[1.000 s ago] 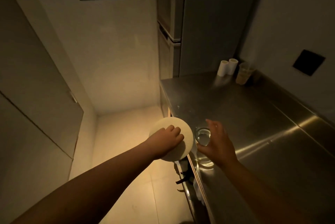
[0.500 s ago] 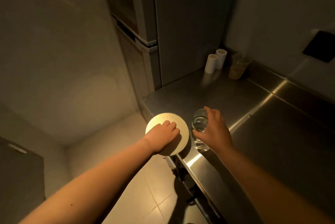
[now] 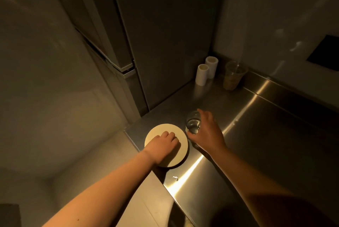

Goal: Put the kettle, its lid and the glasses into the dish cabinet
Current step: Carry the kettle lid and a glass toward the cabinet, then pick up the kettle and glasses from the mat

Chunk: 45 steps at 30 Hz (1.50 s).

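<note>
Lid [image 3: 180,141] — left hand [image 3: 161,146] curled gripping it; right hand [image 3: 207,133] cupping glass [image 3: 193,122].

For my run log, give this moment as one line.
left hand: grips round lid | right hand: around drinking glass | both on steel counter
</note>
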Motion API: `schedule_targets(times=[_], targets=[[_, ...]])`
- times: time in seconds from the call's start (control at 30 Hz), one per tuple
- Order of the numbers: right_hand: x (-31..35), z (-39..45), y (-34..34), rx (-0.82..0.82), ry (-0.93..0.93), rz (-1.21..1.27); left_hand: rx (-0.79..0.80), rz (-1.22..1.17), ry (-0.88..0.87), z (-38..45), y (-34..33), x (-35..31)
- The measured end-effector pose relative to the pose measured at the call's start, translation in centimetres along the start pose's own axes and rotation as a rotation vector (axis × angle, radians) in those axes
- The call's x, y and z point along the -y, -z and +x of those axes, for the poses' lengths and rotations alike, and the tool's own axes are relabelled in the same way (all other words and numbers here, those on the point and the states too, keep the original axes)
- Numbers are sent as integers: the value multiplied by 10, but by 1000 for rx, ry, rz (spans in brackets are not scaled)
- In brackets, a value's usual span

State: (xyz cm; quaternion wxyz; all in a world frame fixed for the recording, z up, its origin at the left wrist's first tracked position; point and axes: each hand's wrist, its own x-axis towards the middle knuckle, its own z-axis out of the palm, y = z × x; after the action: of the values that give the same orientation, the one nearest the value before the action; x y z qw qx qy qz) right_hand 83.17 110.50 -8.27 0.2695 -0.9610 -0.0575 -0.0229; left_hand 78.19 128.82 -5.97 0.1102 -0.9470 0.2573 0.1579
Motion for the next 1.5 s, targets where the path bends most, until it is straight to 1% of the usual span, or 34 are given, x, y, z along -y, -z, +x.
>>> schedule_targets(times=[0.27, 0.47, 0.63, 0.73, 0.8, 0.9, 0.97, 1.07, 1.17, 1.2, 1.3, 1.5], targets=[[-9, 37, -14, 22, 5, -31, 26, -43, -27, 22, -8, 15], [-10, 48, -19, 35, 13, -42, 9, -74, -50, 28, -13, 13], [-10, 51, -22, 59, 45, -105, -20, -85, -42, 32, -18, 9], [-10, 46, -21, 61, 31, -72, -29, -103, -32, 32, -21, 8], [-13, 36, -20, 34, 3, -12, -40, -100, -10, 30, -23, 6], [-24, 7, -22, -54, -85, 86, -84, -67, 19, 22, -30, -2], [-37, -18, -27, -59, -167, 108, -132, -64, 0, 15, -36, -12], [-59, -69, -36, 15, -293, 27, -190, -86, -111, 5, -43, -37], [-78, -131, -33, 44, -323, -120, -244, -150, -240, -3, -49, -70], [-82, -153, -30, 43, -317, -161, -242, -161, -272, -6, -51, -81], [-90, -220, -17, 41, -353, -228, -167, -165, -326, -18, -62, -118], [-99, -333, 11, -35, -543, -219, -119, -121, -449, -59, -74, -199]])
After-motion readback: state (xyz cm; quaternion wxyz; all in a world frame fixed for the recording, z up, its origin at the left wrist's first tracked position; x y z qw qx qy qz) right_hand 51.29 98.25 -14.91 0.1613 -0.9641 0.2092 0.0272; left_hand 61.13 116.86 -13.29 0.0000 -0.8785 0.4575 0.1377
